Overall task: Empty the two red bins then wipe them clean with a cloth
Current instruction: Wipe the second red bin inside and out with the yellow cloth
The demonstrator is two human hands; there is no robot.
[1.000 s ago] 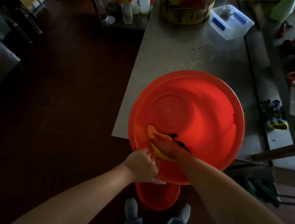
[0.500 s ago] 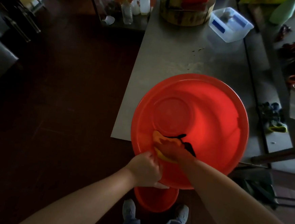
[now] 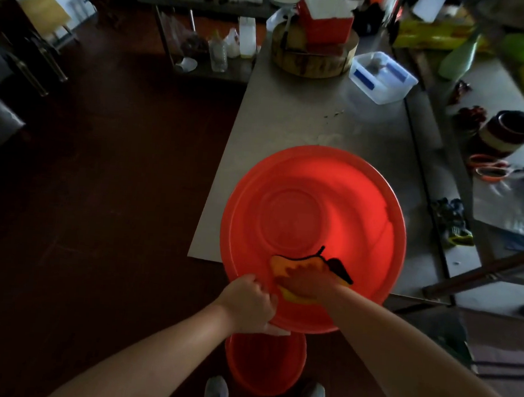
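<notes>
A large round red bin (image 3: pixel 357 212) rests on the near end of a steel table (image 3: pixel 295 116) and overhangs its front edge towards me. My left hand (image 3: pixel 251 304) grips the bin's near rim, fingers curled over it. Inside, on the near wall, my right hand (image 3: pixel 305 284) presses flat on a yellow cloth with black trim (image 3: pixel 283 264). Nothing else lies in the bin. A smaller red bin (image 3: pixel 264 366) stands on the floor below, between my feet, partly hidden by the big one.
At the table's far end stand a round wooden block (image 3: pixel 312 56) and a clear plastic box (image 3: pixel 383 78). A second counter on the right holds gloves (image 3: pixel 451 224), orange scissors (image 3: pixel 488 169) and a dark pot (image 3: pixel 510 131). Dark floor lies to the left.
My right hand and the cloth have slid to the right along the bin's near inner wall. The left hand keeps its grip on the rim. The camera has tilted up.
</notes>
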